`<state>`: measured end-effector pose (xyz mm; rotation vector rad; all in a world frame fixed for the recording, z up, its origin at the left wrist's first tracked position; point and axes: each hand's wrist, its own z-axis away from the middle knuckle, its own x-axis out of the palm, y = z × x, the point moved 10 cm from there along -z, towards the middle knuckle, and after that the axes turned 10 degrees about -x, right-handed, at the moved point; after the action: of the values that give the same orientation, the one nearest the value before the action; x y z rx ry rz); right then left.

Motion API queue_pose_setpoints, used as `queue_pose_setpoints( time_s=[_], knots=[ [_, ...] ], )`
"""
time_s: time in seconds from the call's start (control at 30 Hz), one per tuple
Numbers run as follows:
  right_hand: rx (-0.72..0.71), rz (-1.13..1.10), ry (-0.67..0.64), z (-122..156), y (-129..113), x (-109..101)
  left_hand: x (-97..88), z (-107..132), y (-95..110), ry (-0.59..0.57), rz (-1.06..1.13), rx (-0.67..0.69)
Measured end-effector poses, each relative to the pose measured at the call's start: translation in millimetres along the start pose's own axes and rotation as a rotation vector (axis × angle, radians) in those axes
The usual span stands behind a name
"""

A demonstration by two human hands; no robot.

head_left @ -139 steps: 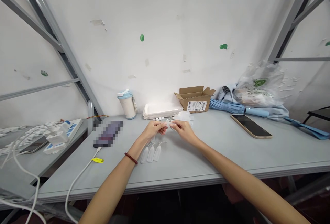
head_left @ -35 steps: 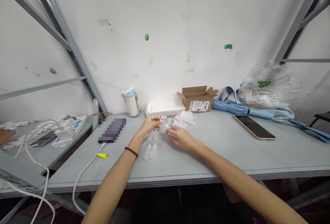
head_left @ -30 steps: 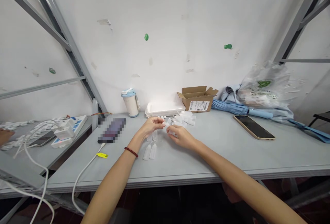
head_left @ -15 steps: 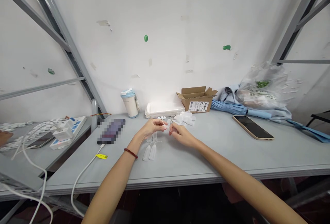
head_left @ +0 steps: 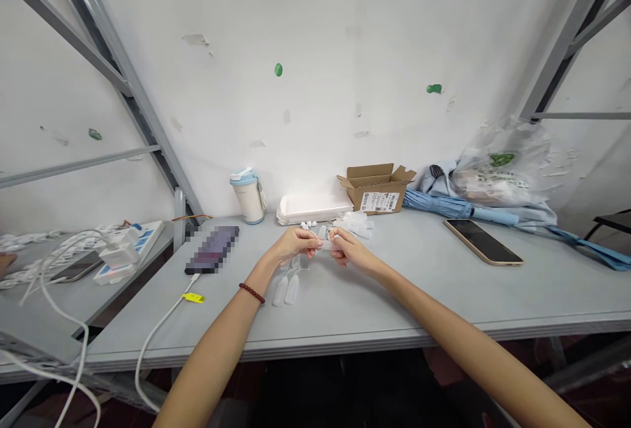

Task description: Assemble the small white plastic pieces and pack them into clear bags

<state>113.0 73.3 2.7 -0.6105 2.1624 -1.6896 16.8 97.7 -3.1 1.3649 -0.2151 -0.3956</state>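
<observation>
- Translucent white piece [head_left: 326,244]: we found it over the desk [head_left: 394,303], between the fingertips of the left hand [head_left: 296,244] and the right hand [head_left: 352,250].
- Left: thumb and forefinger were pinched nearly closed on the piece's near-left end.
- Right: the fingers were curled in and closed on its other end; we could not make out the exact grip.
- Change: half a second earlier, we saw the right fingers looser beside the piece. We judged that both hands then shared its hold, which steadied it.
- Surroundings: two similar pieces [head_left: 286,289] lay unmoved nearer us; small white bits [head_left: 309,225] and a white pile [head_left: 359,224] lay beyond the hands.
</observation>
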Motion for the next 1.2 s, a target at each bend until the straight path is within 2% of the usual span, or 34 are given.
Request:
queue_pose_setpoints(
  time_s=[0.17,0.37,0.67,0.83,1.0,1.1,1.2],
  knots=[
    [0.001,-0.065,-0.031,-1,4,1,2.8,0,-4,0.006,0.028,-0.052],
    [-0.017,-0.105,-0.001,-4,8,-5,5.2,2,-13,0.008,-0.018,-0.149],
    [0.003,-0.089,0.038,-3,8,-9,9.6,5,4,-0.040,-0.003,-0.002],
    [0.017,-0.088,0.058,-3,9,-11,5.6,5,10,-0.010,0.003,0.065],
    [0.002,-0.096,0.072,-4,6,-12,5.1,3,9,0.011,0.019,0.062],
    [0.000,-0.097,0.079,-4,5,-13,1.6,0,1,0.068,0.008,0.003],
    [-0.005,-0.100,0.075,-4,5,-12,2.4,-2,-5,0.079,-0.022,-0.050]
  ],
)
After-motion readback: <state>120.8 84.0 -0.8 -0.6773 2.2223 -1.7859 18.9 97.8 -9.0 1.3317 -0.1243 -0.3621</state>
